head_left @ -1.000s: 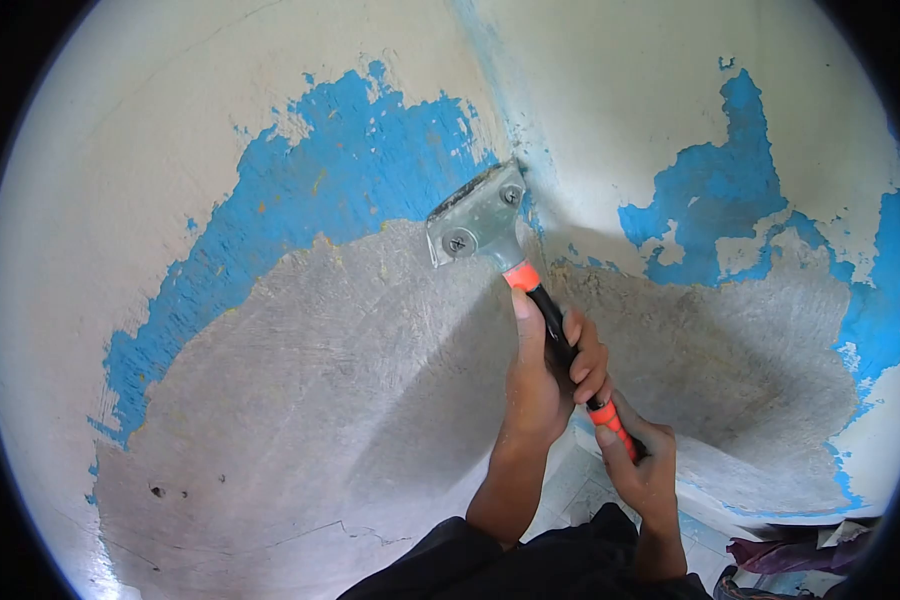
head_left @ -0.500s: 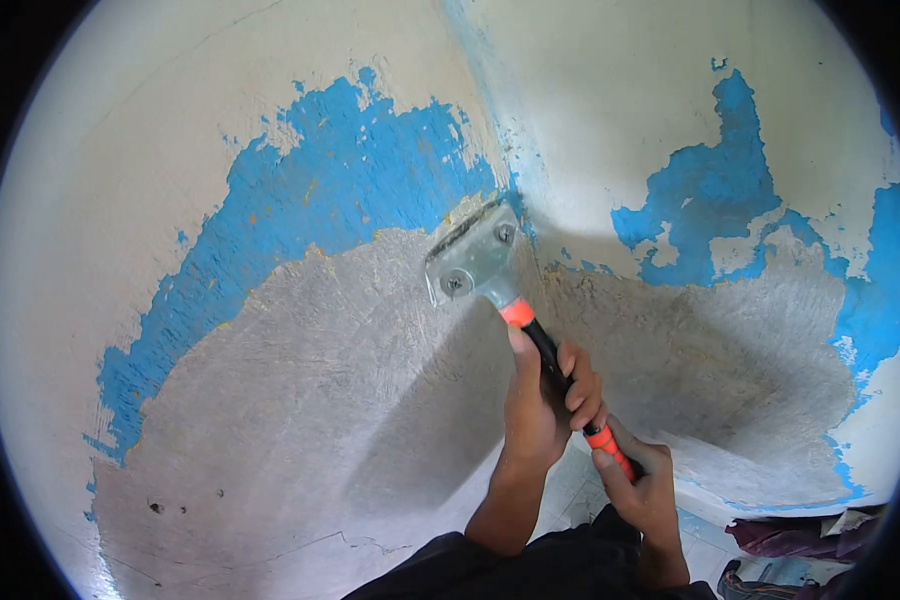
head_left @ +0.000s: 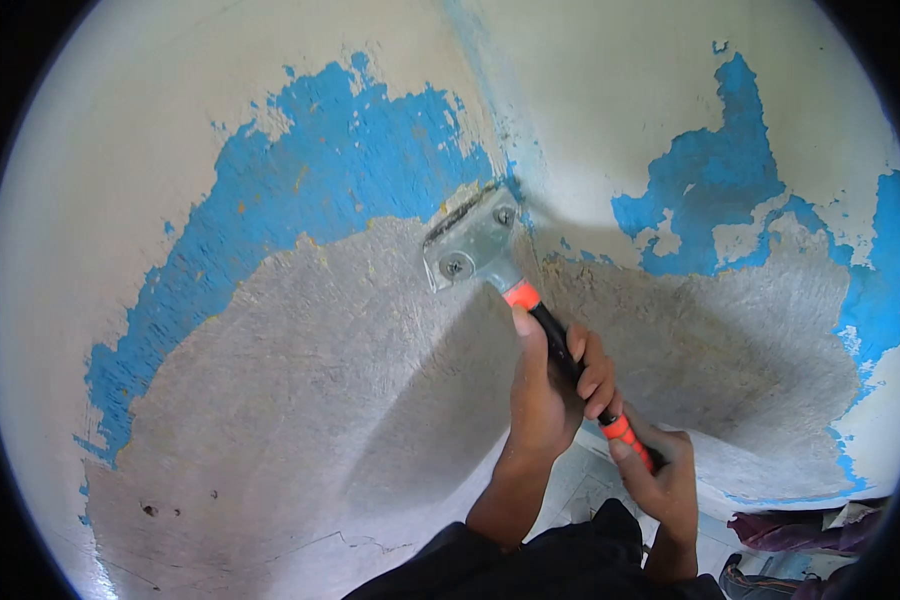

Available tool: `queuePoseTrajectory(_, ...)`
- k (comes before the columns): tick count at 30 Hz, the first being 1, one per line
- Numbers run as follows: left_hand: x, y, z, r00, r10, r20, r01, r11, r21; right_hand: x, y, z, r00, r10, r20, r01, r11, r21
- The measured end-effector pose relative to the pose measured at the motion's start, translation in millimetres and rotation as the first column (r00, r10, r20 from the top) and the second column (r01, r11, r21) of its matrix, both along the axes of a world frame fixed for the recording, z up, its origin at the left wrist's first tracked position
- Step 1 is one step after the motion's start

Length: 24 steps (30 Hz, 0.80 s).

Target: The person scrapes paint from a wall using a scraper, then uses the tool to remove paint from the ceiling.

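Above our left hand [head_left: 542, 400], the wall [head_left: 270, 370] shows a band of blue paint [head_left: 360, 140]; against it the scraper [head_left: 554, 332] sits lower than a second ago, which we read as a stroke drawn back. The scraper's long axis slants from our right hand [head_left: 667, 475] up leftward past the left, metal head [head_left: 478, 243] pointing away from us. Our left hand wraps its middle; our right clasps its lower end.
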State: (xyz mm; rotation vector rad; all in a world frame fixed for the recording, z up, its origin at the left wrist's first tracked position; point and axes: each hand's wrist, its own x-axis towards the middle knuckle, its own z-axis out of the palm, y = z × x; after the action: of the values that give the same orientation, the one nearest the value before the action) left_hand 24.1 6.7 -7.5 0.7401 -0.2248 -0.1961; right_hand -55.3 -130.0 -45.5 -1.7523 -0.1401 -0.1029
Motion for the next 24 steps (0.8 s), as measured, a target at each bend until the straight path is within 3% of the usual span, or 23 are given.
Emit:
queuePoseTrajectory(3, 1.1, 1.2, -4.9, 1.000, -0.012, 0.017, 0.012, 0.999, -0.033, -1.5, 0.4, 3.1, 1.000, -0.009, 0.013, 0.010, 0.997, -0.071)
queuePoseTrajectory(9, 3.3, 5.7, -2.4, 1.000, -0.014, 0.005, 0.014, 1.000, -0.011, -0.6, 11.0, -0.1, 0.999, -0.029, 0.028, 0.029, 1.000, 0.000)
queuePoseTrajectory(12, 11.6, 3.8, 12.6, 1.000, 0.029, -0.005, -0.028, 0.999, 0.037, 6.2, 12.8, 7.2, 0.997, -0.022, -0.079, 0.024, 0.999, 0.025)
queuePoseTrajectory(15, -0.2, 4.4, -2.4, 1.000, -0.003, -0.026, 0.001, 0.998, -0.056, -5.4, 10.9, 2.4, 1.000, -0.019, -0.017, 0.019, 1.000, 0.020)
queuePoseTrajectory(24, -0.9, 1.8, 0.7, 0.999, 0.014, -0.038, -0.016, 0.999, -0.047, -8.1, 8.6, 0.2, 0.999, -0.036, 0.010, 0.036, 0.999, 0.006)
